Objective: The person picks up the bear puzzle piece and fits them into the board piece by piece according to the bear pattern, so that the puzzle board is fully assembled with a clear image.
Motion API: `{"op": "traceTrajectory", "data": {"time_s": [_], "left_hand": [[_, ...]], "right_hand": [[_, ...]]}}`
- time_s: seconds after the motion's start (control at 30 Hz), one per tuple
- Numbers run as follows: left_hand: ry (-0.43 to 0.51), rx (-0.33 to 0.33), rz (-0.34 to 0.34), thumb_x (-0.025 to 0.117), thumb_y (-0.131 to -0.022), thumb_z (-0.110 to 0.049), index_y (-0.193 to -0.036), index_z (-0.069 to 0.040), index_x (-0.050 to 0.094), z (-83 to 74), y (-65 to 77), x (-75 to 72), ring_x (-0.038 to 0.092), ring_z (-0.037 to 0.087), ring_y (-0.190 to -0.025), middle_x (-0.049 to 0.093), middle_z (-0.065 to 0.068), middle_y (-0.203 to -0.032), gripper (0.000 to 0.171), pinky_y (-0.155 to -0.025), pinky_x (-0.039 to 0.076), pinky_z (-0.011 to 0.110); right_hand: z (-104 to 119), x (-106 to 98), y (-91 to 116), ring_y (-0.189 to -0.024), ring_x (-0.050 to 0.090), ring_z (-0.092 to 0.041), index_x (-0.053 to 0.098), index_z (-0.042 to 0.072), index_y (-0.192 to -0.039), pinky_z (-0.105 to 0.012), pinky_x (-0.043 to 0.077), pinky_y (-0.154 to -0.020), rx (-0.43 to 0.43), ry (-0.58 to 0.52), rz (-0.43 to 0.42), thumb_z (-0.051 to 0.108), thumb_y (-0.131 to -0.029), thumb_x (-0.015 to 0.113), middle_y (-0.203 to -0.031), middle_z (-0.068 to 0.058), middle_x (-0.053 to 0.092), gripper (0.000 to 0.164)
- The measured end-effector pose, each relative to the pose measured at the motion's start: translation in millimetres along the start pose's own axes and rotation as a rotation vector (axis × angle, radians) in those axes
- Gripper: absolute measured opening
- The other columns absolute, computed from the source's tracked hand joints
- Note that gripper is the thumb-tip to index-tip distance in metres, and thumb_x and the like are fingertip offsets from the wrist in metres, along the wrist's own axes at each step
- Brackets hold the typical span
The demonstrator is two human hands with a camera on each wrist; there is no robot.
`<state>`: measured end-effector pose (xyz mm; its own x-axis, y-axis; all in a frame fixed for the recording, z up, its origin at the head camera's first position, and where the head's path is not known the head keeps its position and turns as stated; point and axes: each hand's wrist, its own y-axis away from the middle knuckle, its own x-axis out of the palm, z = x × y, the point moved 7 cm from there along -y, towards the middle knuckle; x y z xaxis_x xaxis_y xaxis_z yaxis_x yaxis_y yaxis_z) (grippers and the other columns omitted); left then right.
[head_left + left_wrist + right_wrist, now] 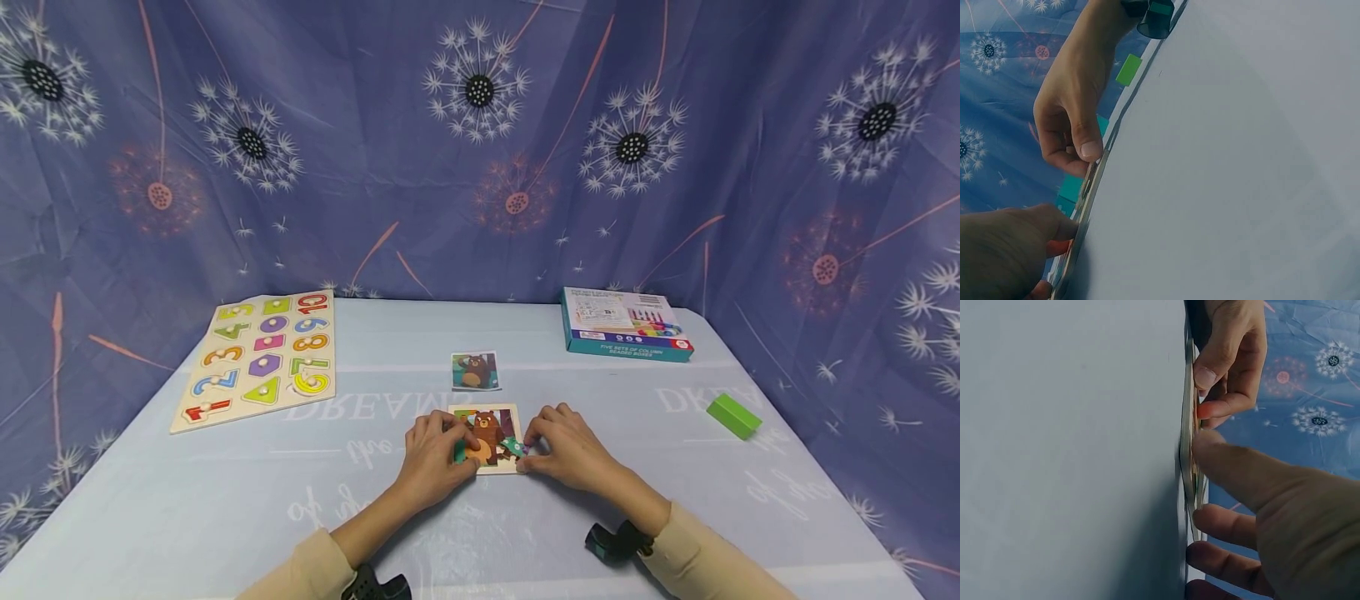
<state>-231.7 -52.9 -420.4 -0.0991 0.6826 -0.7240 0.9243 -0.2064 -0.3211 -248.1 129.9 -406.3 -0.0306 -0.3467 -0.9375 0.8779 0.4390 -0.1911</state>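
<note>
A small wooden jigsaw puzzle board [491, 469] with a brown bear picture lies on the table before me. My left hand [435, 458] holds its left side, the thumb at the near edge and a bent index fingertip pressing on the picture. At the lower right of the board, a green puzzle piece [514, 447] sits askew, overlapping the pale bare part. My right hand [567, 447] pinches this piece between thumb and fingers. In the right wrist view the board [1189, 425] shows edge-on, with the left hand [1235, 356] beyond the right hand [1310, 512].
Behind the board lies a bear picture card [475, 371]. A wooden number-and-shape board [255, 358] is at the left. A boxed toy set [626, 325] stands at the back right, and a green block [734, 416] lies farther right. A dandelion-print curtain [390, 150] hangs behind the table.
</note>
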Motion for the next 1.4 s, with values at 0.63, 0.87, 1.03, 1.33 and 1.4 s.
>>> {"op": "traceTrajectory", "data": {"time_s": [0.63,0.87,1.03,1.33,1.4], "left_hand": [[0.001,-0.008,0.018,0.071,-0.072,-0.024,-0.079,-0.026,0.065,0.6,-0.4,1.5,0.039,0.026,-0.105,0.051,0.004,-0.11,0.009,-0.094,0.026,0.054],[0.006,-0.012,0.022,0.07,-0.073,-0.023,-0.079,-0.026,0.065,1.1,-0.3,1.6,0.039,0.027,-0.106,0.051,0.004,-0.11,0.009,-0.094,0.025,0.055],[0.012,-0.019,0.028,0.07,-0.073,-0.023,-0.079,-0.026,0.065,1.6,-0.3,1.8,0.039,0.028,-0.107,0.051,0.004,-0.111,0.009,-0.094,0.025,0.055],[0.011,-0.015,0.023,0.07,-0.072,-0.023,-0.079,-0.026,0.065,1.6,-0.1,1.7,0.039,0.027,-0.107,0.051,0.004,-0.111,0.009,-0.095,0.025,0.055],[0.009,-0.013,0.02,0.07,-0.072,-0.023,-0.079,-0.026,0.065,1.4,-0.3,1.8,0.039,0.027,-0.106,0.051,0.004,-0.11,0.009,-0.094,0.025,0.055]], "right_hand": [[-4.8,5.6,-2.1,-0.093,0.04,-0.01,0.068,0.025,-0.113,-0.033,0.035,-0.082,-0.069,-0.135,0.192,0.032,-0.075,0.077,-0.1,0.007,0.057,0.04],[-3.4,4.6,-4.1,-0.091,0.039,-0.01,0.068,0.028,-0.114,-0.03,0.032,-0.079,-0.115,-0.129,0.204,0.028,-0.078,0.074,-0.099,0.006,0.056,0.037],[-3.6,5.7,-4.6,-0.091,0.039,-0.009,0.069,0.028,-0.111,-0.03,0.033,-0.08,-0.106,-0.134,0.197,0.028,-0.078,0.074,-0.098,0.006,0.056,0.033],[-5.1,6.3,-4.1,-0.089,0.04,-0.009,0.07,0.025,-0.103,-0.029,0.033,-0.077,-0.077,-0.133,0.14,0.027,-0.076,0.075,-0.096,0.007,0.058,0.028],[-5.3,6.5,-4.3,-0.089,0.04,-0.009,0.07,0.025,-0.103,-0.03,0.034,-0.077,-0.074,-0.129,0.138,0.027,-0.076,0.075,-0.096,0.007,0.058,0.027]]}}
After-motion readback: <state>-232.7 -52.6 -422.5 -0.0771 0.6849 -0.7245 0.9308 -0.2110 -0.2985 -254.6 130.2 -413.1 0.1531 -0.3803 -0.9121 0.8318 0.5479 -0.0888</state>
